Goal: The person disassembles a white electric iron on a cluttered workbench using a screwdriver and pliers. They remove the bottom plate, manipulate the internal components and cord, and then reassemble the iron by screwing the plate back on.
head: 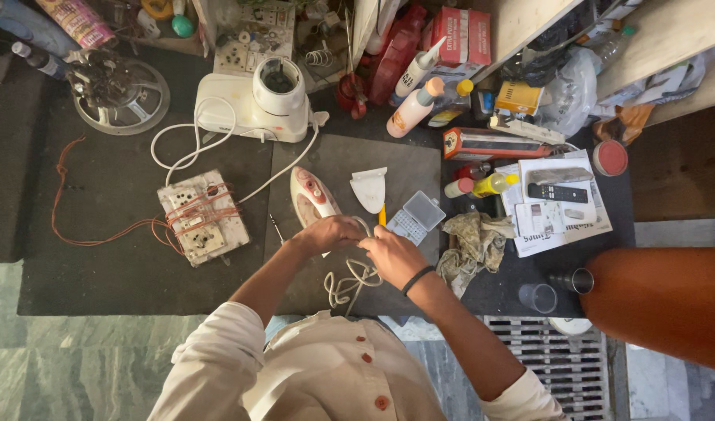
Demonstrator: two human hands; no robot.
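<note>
Head view, looking down on a dark bench (108,195) crowded with repair items. The left hand (328,231) is curled shut over the heel of a pink-and-white clothes iron (312,196) and the start of its white cord (349,282); the right hand (390,253), with a black band at the wrist, is closed around the same cord just beside the left, knuckles nearly touching. Below the hands the cord hangs in loose loops over the near edge of a grey mat (349,160). The iron lies on this mat, nose pointing away from the person. Just right of the iron: a white scraper-shaped plastic piece (370,188) with a yellow handle below it, then a small clear compartment box (416,217). A crumpled rag (473,243) lies further right, near papers and a black remote control (557,192). To the left sits a white switchboard (202,216) wound with red-brown wire, and behind it a white mixer base (256,101) with its white lead. Bottles, cartons and a round metal frame (120,93) line the far edge. An orange cylinder (661,300) stands at right.
</note>
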